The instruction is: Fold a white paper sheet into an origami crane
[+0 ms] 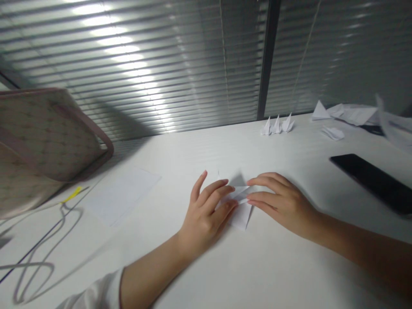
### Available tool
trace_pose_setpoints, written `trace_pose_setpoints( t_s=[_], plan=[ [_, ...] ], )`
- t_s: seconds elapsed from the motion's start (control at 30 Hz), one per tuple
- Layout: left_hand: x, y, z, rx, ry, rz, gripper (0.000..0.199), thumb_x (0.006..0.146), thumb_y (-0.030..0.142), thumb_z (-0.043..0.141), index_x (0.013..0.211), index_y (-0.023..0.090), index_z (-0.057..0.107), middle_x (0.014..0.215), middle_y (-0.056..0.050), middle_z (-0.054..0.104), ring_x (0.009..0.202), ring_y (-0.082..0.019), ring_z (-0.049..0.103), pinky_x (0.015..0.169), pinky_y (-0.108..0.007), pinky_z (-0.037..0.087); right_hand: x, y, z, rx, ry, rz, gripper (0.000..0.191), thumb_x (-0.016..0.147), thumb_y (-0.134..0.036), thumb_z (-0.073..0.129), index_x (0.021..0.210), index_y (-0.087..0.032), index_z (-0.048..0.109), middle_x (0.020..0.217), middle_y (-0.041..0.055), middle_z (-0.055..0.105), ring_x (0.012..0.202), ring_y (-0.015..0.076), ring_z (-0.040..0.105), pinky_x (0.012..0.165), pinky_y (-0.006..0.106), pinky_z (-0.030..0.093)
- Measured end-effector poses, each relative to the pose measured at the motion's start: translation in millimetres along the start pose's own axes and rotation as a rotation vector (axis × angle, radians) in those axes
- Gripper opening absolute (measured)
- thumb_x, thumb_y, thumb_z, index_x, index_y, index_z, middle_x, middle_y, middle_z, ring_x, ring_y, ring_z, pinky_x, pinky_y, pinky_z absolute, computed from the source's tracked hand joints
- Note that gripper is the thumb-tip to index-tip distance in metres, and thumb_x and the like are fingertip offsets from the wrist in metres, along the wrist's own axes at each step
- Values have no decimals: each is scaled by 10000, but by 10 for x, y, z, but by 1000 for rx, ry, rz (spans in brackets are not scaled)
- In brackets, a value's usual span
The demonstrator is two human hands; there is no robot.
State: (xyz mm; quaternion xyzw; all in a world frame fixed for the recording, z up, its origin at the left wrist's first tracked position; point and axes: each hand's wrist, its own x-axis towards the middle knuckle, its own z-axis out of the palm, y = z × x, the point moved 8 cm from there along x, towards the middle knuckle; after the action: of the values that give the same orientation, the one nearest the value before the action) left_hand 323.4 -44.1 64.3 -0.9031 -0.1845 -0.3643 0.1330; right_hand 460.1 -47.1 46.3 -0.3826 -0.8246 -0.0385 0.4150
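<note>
A small folded piece of white paper (240, 218) lies on the white table between my two hands. My left hand (207, 210) grips its left side, with thumb and fingertips pressed on a fold and the little finger raised. At the right side of the fold, the fingers of my right hand (283, 199) pinch the paper's edge. One pointed flap leans up behind the fold, partly hidden by my left fingers. Further back stand three small folded paper figures (277, 125) with pointed tips, in a row.
A black phone (373, 182) lies at the right, with crumpled and folded papers (350, 113) behind it. Flat white sheets (124, 195) rest at the left, near grey cables (48, 257) with a yellow tie. A patterned bag (45, 146) stands before the window blinds (177, 64).
</note>
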Motion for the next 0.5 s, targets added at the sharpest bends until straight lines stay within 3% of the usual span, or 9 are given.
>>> trace_pose_setpoints(
  t_s=[0.23,0.37,0.5],
  plan=[
    [-14,-14,3,-3,-10,-16,130,838,108,606,908,215,625,1061,-51,660,1103,-230,574,1071,-572,326,2,16,-1,51,2,-3,174,864,-158,596,981,-259,677,1072,49,678,990,213,597,869,412,494],
    [-25,-75,-20,-8,8,-67,178,826,95,611,936,234,629,1061,-42,648,1098,-228,569,1059,-577,330,-15,200,-41,178,58,211,63,819,-188,654,870,-225,663,939,61,625,908,201,594,804,368,497],
    [-25,-71,-59,-5,45,-61,189,803,102,652,937,235,633,1037,-36,652,1071,-223,578,1056,-578,328,-55,305,28,359,3,388,34,808,-198,655,816,-226,674,933,45,570,884,177,583,774,318,493]
  ],
)
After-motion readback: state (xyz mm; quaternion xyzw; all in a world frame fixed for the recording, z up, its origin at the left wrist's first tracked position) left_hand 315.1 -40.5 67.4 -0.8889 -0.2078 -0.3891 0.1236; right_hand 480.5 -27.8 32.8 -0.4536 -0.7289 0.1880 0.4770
